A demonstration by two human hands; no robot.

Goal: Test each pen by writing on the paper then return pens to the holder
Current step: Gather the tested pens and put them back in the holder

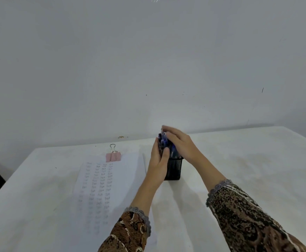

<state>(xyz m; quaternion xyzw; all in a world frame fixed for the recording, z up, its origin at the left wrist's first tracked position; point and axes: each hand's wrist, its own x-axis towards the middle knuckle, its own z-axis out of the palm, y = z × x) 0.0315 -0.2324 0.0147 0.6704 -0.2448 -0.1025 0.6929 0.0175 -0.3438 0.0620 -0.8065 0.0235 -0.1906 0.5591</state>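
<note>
From my remote seat I see a table (248,160) draped in a white, slightly mottled cloth, set against a plain matte grey-white wall (148,60). Near the middle stands the pen holder (174,170), an upright cup of black wire mesh. A tight bunch of pens (162,140) with blue, glossy plastic barrels sticks up out of its mouth.

To the left of the holder the paper (126,179) lies flat, a thin white sheet running from far to near, covered in columns of small handwritten words. A binder clip (113,156), pale pink with thin silver wire loops, grips its far edge.

The left hand (158,166) comes up from the near side along the holder's left wall. Its fingers are wrapped behind the bunch and the thumb is pressed on the front, so it grasps the pens just above the rim. The right hand (182,144) reaches in from the right, wrist raised and palm down, with its fingers laid over the pen tops. The fingertips are blurred, so I cannot tell whether they pinch a pen or merely rest there.

The left sleeve (130,231) and the right sleeve (248,215) are brown-and-black patterned fabric, edged at the cuff with grey lace.
</note>
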